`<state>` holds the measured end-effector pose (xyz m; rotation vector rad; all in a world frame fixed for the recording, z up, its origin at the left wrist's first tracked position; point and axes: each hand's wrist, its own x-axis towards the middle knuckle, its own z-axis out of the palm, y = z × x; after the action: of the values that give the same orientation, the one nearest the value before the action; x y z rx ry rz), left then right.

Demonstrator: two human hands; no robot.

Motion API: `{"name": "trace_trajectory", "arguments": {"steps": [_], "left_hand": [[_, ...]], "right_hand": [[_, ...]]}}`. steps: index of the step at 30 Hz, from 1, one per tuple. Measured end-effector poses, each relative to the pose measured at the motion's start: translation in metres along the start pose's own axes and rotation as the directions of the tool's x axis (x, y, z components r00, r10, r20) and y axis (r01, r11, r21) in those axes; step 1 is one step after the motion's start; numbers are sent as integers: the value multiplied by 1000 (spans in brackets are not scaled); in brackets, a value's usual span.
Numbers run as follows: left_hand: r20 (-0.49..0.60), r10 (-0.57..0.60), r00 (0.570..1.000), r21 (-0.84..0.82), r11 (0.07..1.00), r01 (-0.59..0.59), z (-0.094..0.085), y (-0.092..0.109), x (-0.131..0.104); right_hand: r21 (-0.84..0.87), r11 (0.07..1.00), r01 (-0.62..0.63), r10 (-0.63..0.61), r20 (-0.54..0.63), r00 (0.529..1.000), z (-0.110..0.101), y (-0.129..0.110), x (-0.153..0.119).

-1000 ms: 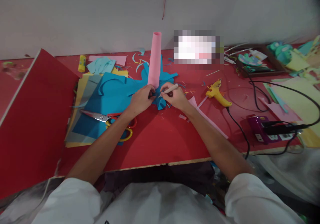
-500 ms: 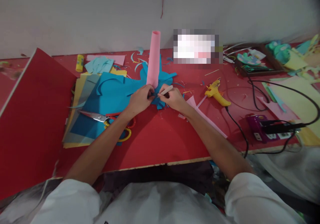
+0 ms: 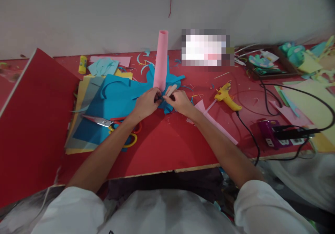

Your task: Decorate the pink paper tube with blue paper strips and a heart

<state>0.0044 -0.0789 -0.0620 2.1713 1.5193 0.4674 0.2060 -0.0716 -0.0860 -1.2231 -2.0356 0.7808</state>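
Near the middle of the frame, the left hand (image 3: 146,103) and the right hand (image 3: 178,100) met over a small piece of blue paper (image 3: 165,107) lying on the red table (image 3: 167,146). The left hand's fingers were closed on the near edge of that piece. The right hand was clamped around a pale pen-like tool (image 3: 170,90), whose tip pointed down toward the spot where the fingertips came together. Just behind the hands, a pink paper tube (image 3: 161,60) stood upright, its foot touching the paper.

To the left of the hands lay a stack of blue and yellow sheets (image 3: 104,101), with red-and-yellow-handled scissors (image 3: 115,127) resting on its near edge. A yellow glue stick (image 3: 82,64) stood at the upper left, near the wall; any label on it was too small to read. A large red board (image 3: 34,122) leaned at the far left of the frame.

To the right of the hands lay a yellow glue gun (image 3: 226,98), its black cord running to a purple power strip (image 3: 277,134) near the table's right edge. A pixelated patch covered something at the upper centre, so no writing could be read there. No brand or lettering was legible anywhere.
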Motion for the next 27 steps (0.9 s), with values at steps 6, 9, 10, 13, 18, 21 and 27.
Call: {"name": "trace_trajectory", "arguments": {"steps": [6, 9, 10, 13, 18, 21, 27], "left_hand": [[5, 1, 1000, -2, 1000, -1, 0, 0, 0], [5, -2, 1000, -3, 1000, 2, 0, 0, 0], [4, -3, 1000, -1, 1000, 3, 0, 0, 0], [4, 1, 1000, 1, 1000, -1, 1, -1, 0], [8, 8, 1000, 6, 1000, -8, 1, -2, 1], [13, 13, 1000, 1, 1000, -13, 0, -1, 1], [14, 13, 1000, -3, 1000, -13, -1, 0, 0]], "right_hand": [[8, 1000, -14, 14, 6, 1000, 1, -1, -1], [40, 999, -10, 10, 2, 1000, 0, 0, -1], [54, 998, -7, 7, 6, 1000, -1, 0, -1], [94, 996, 1, -4, 26, 1000, -2, 0, -1], [126, 992, -20, 25, -40, 999, -3, -2, -1], [115, 993, -22, 30, -73, 997, -3, -4, -1], [99, 995, -24, 25, -9, 1000, -2, -3, 0]]}}
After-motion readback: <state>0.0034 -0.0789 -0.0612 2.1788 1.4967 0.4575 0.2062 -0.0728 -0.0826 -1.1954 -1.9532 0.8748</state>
